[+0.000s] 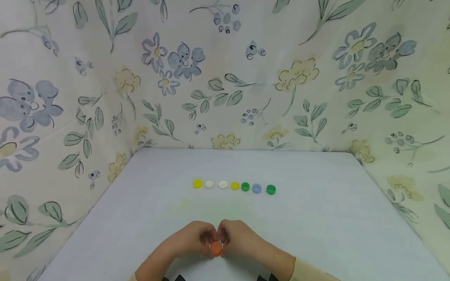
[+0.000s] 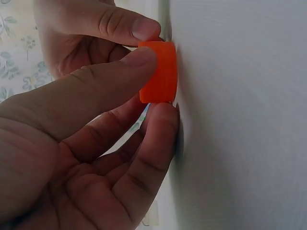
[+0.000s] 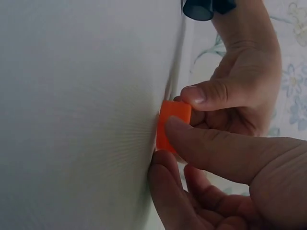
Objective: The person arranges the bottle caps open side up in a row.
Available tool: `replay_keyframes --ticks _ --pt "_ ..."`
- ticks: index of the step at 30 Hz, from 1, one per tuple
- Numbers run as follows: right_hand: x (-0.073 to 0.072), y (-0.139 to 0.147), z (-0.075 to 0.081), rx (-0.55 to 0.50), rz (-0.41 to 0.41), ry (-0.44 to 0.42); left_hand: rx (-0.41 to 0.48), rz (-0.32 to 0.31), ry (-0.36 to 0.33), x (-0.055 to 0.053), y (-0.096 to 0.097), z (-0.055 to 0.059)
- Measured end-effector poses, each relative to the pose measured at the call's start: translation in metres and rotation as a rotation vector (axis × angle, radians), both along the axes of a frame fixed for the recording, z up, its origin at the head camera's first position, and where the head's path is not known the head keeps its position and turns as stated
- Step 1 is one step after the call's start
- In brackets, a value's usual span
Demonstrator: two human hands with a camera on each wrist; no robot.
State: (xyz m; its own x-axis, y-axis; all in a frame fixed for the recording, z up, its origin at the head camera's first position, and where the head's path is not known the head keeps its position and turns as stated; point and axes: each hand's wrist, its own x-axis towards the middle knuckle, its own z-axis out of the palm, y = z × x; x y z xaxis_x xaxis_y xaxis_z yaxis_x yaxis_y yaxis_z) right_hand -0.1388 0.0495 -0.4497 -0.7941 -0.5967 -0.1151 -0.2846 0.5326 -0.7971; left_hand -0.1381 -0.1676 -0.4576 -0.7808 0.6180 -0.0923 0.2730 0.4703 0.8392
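An orange bottle cap (image 1: 216,248) rests on the white table near its front edge, with both hands around it. My left hand (image 1: 197,239) holds it from the left, thumb pressed on its side and a fingertip at its edge. From the right, my right hand (image 1: 240,240) pinches the same cap with thumb and fingers. In the left wrist view the cap (image 2: 163,72) has its flat face close against the table surface. The right wrist view shows the right thumb (image 3: 192,141) covering part of the cap's side.
Farther back on the table (image 1: 316,218) lies a row of several caps: a yellow cap (image 1: 197,183) at the left end, white ones, another yellow, a green, a blue cap (image 1: 257,188) and a green cap (image 1: 271,189) at the right end. Floral cloth (image 1: 225,109) hangs behind and beside the table.
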Motion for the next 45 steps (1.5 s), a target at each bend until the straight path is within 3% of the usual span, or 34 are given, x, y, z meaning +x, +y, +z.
replay_keyframes --ticks 7,12,16,20,23,25,27,30,32,34,38,45 --pt "-0.003 0.01 0.003 -0.025 -0.01 -0.018 -0.006 0.014 -0.015 -0.004 0.007 0.005" --pt "-0.006 0.015 0.007 -0.009 -0.02 -0.036 0.041 0.08 -0.136 -0.009 0.008 0.004" --pt "-0.01 0.02 0.012 0.003 -0.026 0.003 0.124 0.151 -0.246 -0.012 0.01 0.002" --pt "-0.018 0.027 0.018 -0.022 -0.063 0.021 0.2 0.211 -0.28 -0.019 0.016 0.004" --pt "-0.027 0.034 0.023 -0.075 -0.124 -0.039 0.19 0.246 -0.247 -0.03 0.024 0.011" --pt "-0.035 0.042 0.027 -0.109 -0.172 -0.093 0.145 0.282 -0.178 -0.041 0.031 0.018" --pt "-0.046 0.055 0.032 -0.137 -0.225 -0.139 0.097 0.368 -0.078 -0.051 0.034 0.028" --pt "-0.067 0.09 0.042 -0.143 -0.347 -0.149 0.082 0.548 0.061 -0.063 0.028 0.044" --pt "-0.081 0.12 0.047 -0.127 -0.443 -0.134 0.113 0.652 0.104 -0.067 0.019 0.052" --pt "-0.093 0.148 0.047 -0.091 -0.534 -0.136 0.143 0.706 0.107 -0.069 0.008 0.056" --pt "-0.111 0.182 0.035 -0.03 -0.626 -0.185 0.167 0.722 0.081 -0.072 -0.006 0.056" --pt "-0.121 0.19 0.009 -0.014 -0.67 -0.246 0.152 0.624 0.085 -0.072 0.007 0.049"
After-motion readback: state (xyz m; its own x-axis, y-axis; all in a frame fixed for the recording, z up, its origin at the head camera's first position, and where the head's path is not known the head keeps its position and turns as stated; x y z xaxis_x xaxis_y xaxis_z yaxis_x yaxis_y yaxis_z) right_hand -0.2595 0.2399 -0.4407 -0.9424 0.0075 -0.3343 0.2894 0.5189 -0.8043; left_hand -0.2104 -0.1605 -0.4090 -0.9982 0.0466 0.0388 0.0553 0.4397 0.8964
